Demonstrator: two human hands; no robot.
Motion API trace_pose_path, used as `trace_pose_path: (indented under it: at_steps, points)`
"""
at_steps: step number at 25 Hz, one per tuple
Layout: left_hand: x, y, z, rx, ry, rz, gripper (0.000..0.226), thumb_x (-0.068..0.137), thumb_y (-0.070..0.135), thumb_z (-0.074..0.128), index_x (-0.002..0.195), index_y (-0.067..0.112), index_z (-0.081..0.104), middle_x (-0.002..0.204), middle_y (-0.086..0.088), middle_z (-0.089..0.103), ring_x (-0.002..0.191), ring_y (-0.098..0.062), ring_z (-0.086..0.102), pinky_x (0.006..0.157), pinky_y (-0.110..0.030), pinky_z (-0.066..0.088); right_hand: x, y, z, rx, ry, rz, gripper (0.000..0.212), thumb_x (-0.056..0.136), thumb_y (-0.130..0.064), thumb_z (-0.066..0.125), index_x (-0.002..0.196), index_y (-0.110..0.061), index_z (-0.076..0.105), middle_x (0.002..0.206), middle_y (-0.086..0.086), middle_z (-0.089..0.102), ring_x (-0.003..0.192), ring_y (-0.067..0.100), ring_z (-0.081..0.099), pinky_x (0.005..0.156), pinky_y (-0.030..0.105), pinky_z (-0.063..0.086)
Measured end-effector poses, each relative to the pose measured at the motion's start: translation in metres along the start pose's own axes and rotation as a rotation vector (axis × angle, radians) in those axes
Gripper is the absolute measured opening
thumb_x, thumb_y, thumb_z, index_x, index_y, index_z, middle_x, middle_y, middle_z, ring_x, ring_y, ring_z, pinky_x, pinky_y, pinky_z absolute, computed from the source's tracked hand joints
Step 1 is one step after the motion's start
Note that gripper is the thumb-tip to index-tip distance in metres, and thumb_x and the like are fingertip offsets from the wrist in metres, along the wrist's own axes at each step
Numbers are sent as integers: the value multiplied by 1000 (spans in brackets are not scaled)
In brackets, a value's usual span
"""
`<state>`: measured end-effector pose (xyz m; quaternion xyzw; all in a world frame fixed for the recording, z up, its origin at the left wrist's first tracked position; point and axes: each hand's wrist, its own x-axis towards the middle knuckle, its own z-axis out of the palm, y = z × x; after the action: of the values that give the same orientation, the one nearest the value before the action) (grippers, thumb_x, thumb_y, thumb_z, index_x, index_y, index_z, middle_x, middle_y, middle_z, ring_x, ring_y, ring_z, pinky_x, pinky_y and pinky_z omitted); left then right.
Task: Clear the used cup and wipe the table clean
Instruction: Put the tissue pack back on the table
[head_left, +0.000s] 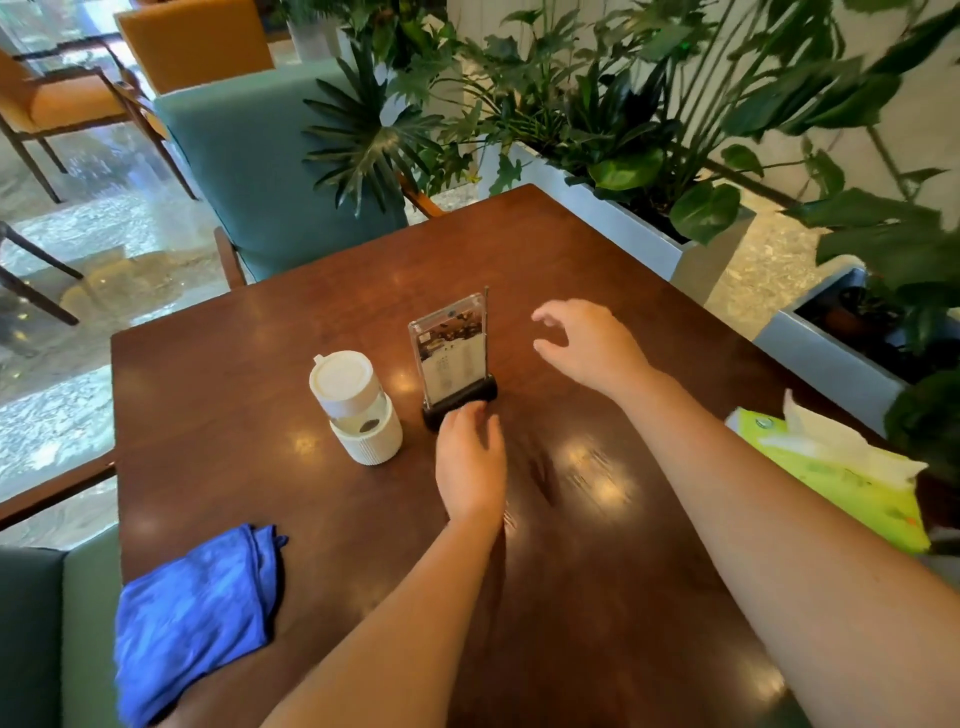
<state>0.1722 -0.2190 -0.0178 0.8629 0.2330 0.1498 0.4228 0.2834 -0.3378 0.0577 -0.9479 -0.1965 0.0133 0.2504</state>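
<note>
A white lidded cup stands upright on the dark wooden table, left of centre. A folded blue cloth lies at the table's near left corner, partly over the edge. My left hand reaches forward, its fingertips at the black base of a clear acrylic sign stand just right of the cup. Whether it grips the base I cannot tell. My right hand hovers right of the stand, fingers spread and curled, holding nothing.
A green tissue pack with a white tissue sticking out lies at the table's right edge. Teal armchairs stand beyond the far side and at the near left. White planters with large leafy plants line the right.
</note>
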Motion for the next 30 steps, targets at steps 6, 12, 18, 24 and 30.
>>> trace_pose_path:
  at_steps: [6,12,18,24,30]
  points:
    - [-30,76,12,553,-301,631,41,95,35,43,131,15,47,129,-6,55,121,-26,49,104,-41,33,-116,53,-20,-439,83,178,31,86,-30,53,115,-18,57,118,8,57,113,28,50,95,46,37]
    - [-74,107,76,612,-505,797,57,92,42,45,143,21,28,146,-3,38,134,-24,34,109,-41,26,-198,146,-52,-458,93,435,48,85,-33,57,130,-22,44,138,6,43,130,27,35,102,48,34]
    - [-96,116,152,780,-795,868,78,91,44,49,148,32,-4,160,-4,-6,147,-25,-3,114,-52,18,-234,220,-38,-256,-86,587,69,88,-34,57,144,-32,17,156,3,9,143,30,4,104,54,37]
    - [-99,108,177,604,-823,754,73,92,13,51,146,40,9,159,0,-6,141,-28,18,92,-43,50,-234,233,-17,-63,215,576,61,86,-17,64,139,-30,37,157,8,1,144,28,8,112,39,28]
    - [-95,96,184,406,-698,689,59,93,18,51,142,41,27,159,4,9,137,-24,30,97,-36,45,-230,236,-14,162,364,617,56,79,-11,71,130,-25,52,144,9,37,128,26,41,103,34,38]
